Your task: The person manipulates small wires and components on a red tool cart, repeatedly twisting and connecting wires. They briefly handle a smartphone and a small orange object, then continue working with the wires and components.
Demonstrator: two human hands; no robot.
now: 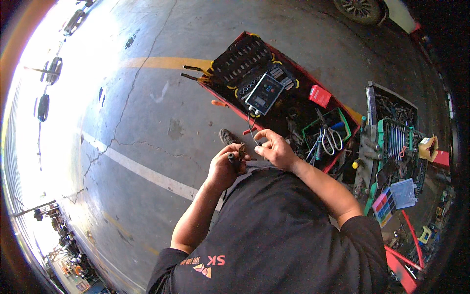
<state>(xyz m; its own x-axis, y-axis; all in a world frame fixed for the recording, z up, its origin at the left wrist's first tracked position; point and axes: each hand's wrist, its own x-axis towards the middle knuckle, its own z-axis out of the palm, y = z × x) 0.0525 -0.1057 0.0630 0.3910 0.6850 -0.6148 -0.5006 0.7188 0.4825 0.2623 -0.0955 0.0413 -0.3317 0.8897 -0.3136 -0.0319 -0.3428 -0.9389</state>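
Observation:
My left hand (pixel 223 169) is closed round a dark tool (pixel 232 158). Its rounded black handle end sticks out toward me, and the fingers hide the rest, so its kind cannot be told. Thin brownish strands (pixel 242 150) show at those fingertips. A little to the right, my right hand (pixel 280 153) has its thumb and forefinger closed on a thin dark cable (pixel 251 128). That cable runs up to a grey box-shaped device (pixel 267 94) with a small screen and coloured buttons, which rests on an open black socket case (pixel 240 61).
A red tool cart (pixel 292 58) carries the socket case, a red box (pixel 319 96), large scissors (pixel 332 141) and a green-rimmed tray (pixel 348 128). Wrench sets (pixel 395 139) and an open organizer with coloured compartments (pixel 384 206) lie at right. A vehicle wheel (pixel 360 9) stands beyond.

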